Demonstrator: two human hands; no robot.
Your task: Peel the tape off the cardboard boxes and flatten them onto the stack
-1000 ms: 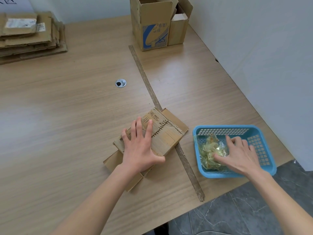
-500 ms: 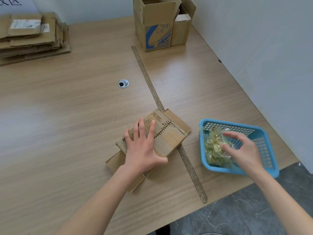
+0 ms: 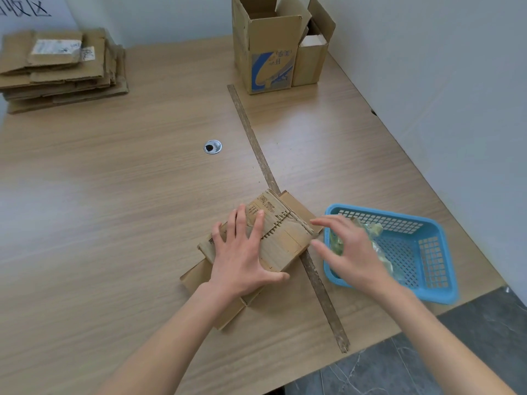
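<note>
My left hand (image 3: pixel 242 258) lies flat with fingers spread on the flattened box (image 3: pixel 281 240), which sits near the front of the bench (image 3: pixel 114 209) across a long dark strip (image 3: pixel 258 149) running along the surface. My right hand (image 3: pixel 352 252) hovers just right of that box with fingers loosely extended, holding nothing that I can see, over the left edge of the blue basket (image 3: pixel 427 252). Crumpled tape (image 3: pixel 376 232) lies inside the basket, partly behind my right hand. The stack (image 3: pixel 60 69) of flattened cardboard rests at the far left corner of the bench, well apart from my hands. Two open boxes (image 3: pixel 268 49) stand upright at the far side, touching each other, by the white wall. A round metal grommet (image 3: pixel 212 146) sits in the bench between the stack and the strip.
</note>
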